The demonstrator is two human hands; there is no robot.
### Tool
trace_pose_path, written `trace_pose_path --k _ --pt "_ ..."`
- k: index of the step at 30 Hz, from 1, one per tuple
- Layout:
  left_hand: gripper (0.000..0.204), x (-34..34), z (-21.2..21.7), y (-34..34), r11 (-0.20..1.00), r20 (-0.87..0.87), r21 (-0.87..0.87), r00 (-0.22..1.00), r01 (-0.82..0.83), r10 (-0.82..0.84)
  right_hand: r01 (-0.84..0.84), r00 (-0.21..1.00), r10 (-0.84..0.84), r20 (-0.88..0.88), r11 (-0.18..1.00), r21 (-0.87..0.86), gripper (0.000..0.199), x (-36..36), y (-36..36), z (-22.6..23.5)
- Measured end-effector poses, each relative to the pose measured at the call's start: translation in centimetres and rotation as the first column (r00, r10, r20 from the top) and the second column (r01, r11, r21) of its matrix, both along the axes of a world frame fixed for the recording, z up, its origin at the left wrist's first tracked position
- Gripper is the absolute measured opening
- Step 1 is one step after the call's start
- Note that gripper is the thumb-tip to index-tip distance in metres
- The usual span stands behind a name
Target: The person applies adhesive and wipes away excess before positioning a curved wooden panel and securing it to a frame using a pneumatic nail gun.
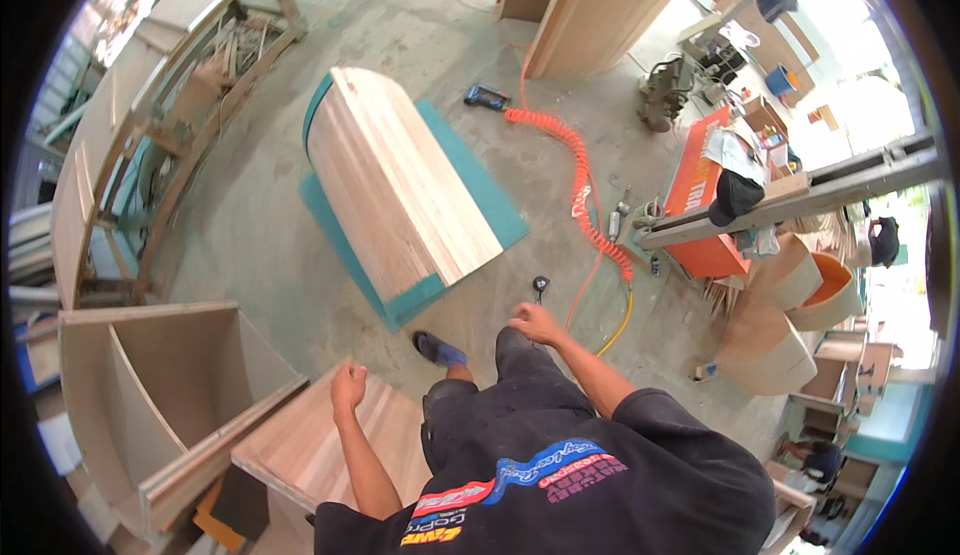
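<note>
Left hand (349, 387), right hand (537, 325): both grips loosely curled, nothing visibly held; right is by the knee. Curved wooden unit (395, 175) sits ahead on teal sheet (492, 207), probably against floor (240, 225) scuffs. Orange coiled hose (581, 167) lies beside, likely within reach.

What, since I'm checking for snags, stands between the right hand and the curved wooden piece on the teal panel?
Nothing visible: floor shows between the right hand and the curved wooden piece. The small dark round object lies right of that path.
</note>
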State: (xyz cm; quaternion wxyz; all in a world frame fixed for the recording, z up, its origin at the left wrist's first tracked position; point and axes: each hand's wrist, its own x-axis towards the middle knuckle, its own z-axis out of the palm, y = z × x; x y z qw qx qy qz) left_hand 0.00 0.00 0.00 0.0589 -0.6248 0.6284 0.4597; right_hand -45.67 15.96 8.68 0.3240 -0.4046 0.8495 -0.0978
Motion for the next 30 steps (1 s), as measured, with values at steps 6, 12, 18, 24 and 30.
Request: trace_pose_path --k 6,12,18,24,30 --pt "0.046 4.8 1.0 -7.9 0.971 0.142 -0.053 0.965 0.231 -0.222 0.418 0.847 -0.432 0.311 0.901 0.113 0.029 4.3 6.8 -6.4" --pt "0.052 -11.1 -1.3 -11.8 0.995 -0.027 -0.040 0.995 0.090 -0.091 0.618 0.522 -0.690 0.501 0.711 0.336 0.023 2.9 13.3 -8.8" --pt "0.081 -18.7 -5.7 -19.8 0.841 0.154 -0.331 0.855 -0.428 0.496 0.552 0.523 -0.683 0.510 0.727 0.408 0.024 -8.5 4.9 -18.3" --pt "0.073 -19.5 -15.4 -23.9 0.685 0.070 -0.625 0.847 -0.374 0.526 0.401 0.740 -0.466 0.485 0.885 0.237 0.027 -23.4 -12.1 -37.0" --pt "0.063 -22.9 -12.5 -25.0 0.798 0.098 -0.428 0.855 -0.425 0.509 0.100 0.877 -0.160 0.452 0.983 0.154 0.047 -37.0 -23.0 -58.1"
